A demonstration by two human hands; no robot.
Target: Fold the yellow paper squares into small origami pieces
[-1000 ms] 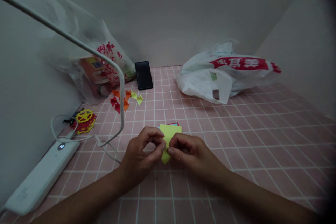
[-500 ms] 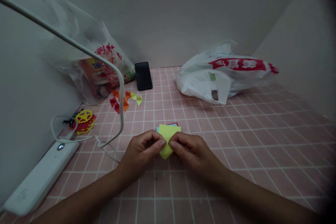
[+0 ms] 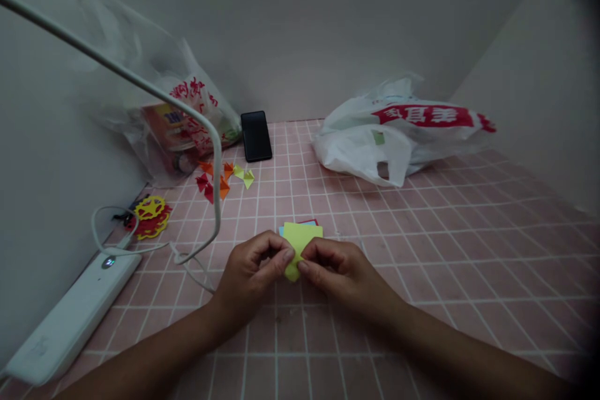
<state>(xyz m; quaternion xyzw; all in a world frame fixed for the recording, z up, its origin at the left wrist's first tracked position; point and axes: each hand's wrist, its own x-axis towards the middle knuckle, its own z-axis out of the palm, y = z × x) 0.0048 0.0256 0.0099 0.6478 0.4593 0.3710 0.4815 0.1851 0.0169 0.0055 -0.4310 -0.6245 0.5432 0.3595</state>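
My left hand (image 3: 255,265) and my right hand (image 3: 344,269) meet at the front middle of the table, each pinching with thumb and forefinger. Between the fingertips is a small yellow piece of paper (image 3: 292,271), partly covered by them; how it is folded I cannot make out. Just behind it lies a small stack of coloured paper (image 3: 304,235), yellow on top, with blue and red edges showing. Farther back on the left are several small folded paper pieces in red, orange (image 3: 224,187) and yellow (image 3: 244,175).
A white power bank (image 3: 70,319) with a looping cable (image 3: 216,181) lies left, beside red and yellow cut-out shapes (image 3: 150,215). At the back stand a filled plastic bag (image 3: 201,106), a black phone (image 3: 256,136) and a white plastic bag (image 3: 360,144). Pink tiled cloth (image 3: 450,275) covers the table.
My right fingertips have shifted slightly left and down along the yellow paper. More yellow of the stack shows above the fingers. My left hand stays almost where it was.
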